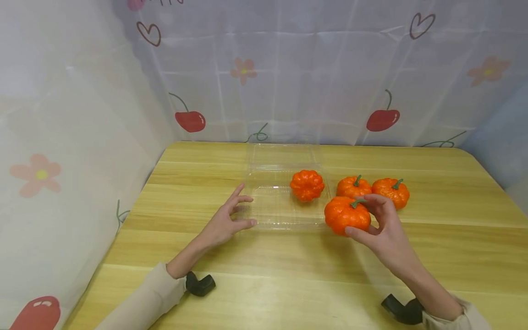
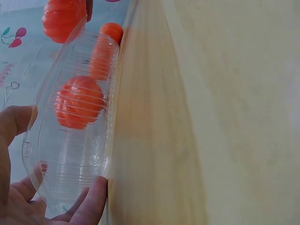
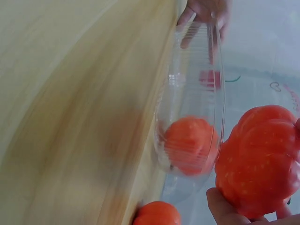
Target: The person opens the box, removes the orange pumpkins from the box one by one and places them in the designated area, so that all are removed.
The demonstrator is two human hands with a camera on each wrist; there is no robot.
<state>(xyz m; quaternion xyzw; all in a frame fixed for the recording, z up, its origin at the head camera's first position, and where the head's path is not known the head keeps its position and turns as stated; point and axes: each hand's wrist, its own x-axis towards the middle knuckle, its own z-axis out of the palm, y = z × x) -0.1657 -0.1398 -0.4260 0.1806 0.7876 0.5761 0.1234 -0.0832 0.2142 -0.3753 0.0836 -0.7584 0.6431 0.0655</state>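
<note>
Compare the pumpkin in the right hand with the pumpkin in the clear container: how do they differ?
Support: the held pumpkin is gripped by the right hand, raised off the table, while the boxed pumpkin rests inside the clear container.

Stem: in the head view, the held pumpkin shows a green stem; the boxed pumpkin shows none.

Shared: both are orange, rounded and ribbed.
</note>
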